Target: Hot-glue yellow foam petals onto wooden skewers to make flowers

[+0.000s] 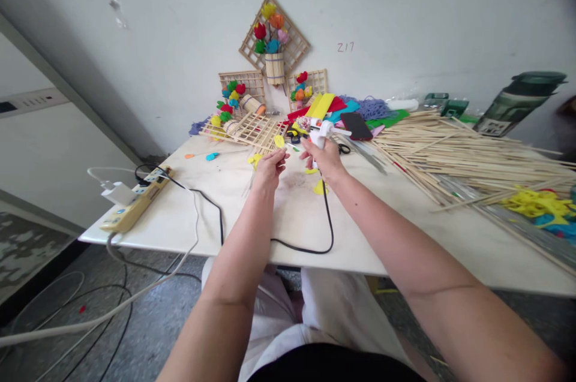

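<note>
White table, close work near the front

Most of the space goes to the table, pushed against a pale wall. On the person's right sprawls a heap of thin wooden sticks, with a dark bottle behind it. A wooden grid panel carrying bright flowers is up on the wall; smaller ones rest below. At the left edge lies a yellowish power strip, plugs in it.

From there, it seems, a black cord passes beneath the left forearm, loops near the front edge and rises to a white glue gun. The right hand is wrapped round the handle, holding the gun up over the table, in front of a phone. The left hand has its fingers bent and bunched; a small yellow piece shows just beyond them, though I can't tell whether they pinch it.

What worries me is that gap between the hands. If the gun is hot, a slip of the right wrist could burn the left fingers. An arm catching the cord could jerk the gun sideways, and a drip could land on the phone.
</note>
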{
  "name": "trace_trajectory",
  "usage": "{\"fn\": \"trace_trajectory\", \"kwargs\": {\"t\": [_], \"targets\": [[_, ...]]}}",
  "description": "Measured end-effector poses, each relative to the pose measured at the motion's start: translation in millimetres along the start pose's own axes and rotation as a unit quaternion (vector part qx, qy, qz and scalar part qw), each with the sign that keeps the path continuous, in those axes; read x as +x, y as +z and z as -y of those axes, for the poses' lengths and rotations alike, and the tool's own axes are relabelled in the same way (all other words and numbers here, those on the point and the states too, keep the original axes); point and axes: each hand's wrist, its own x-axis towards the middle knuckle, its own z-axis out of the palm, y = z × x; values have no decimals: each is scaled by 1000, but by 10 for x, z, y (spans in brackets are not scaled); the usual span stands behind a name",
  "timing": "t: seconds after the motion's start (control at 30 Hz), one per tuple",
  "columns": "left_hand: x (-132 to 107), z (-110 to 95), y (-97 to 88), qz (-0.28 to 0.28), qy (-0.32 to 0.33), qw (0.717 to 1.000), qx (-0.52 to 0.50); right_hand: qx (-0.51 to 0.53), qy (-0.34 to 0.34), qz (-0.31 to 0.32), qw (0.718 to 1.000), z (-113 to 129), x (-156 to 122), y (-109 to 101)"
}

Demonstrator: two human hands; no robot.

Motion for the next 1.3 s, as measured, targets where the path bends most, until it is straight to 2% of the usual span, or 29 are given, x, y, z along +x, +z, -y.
{"fn": "trace_trajectory", "kwargs": {"t": [0.17, 0.27, 0.47, 0.83, 1.3], "targets": [[22, 14, -19, -9, -7, 1000, 14, -41, -10, 127, 991, 93, 59, -203], [7, 4, -17, -18, -7, 1000, 24, -61, -12, 162, 985, 164, 66, -293], [-20, -17, -1, -39, 5, 997, 72, -103, -8, 184, 977, 282, 55, -394], [-48, -25, 21, -55, 24, 991, 123, -229, -17, 207, 951, 244, 58, -377], [-55, -33, 34, -57, 28, 990, 124, -255, -27, 210, 944, 197, 86, -372]]}}
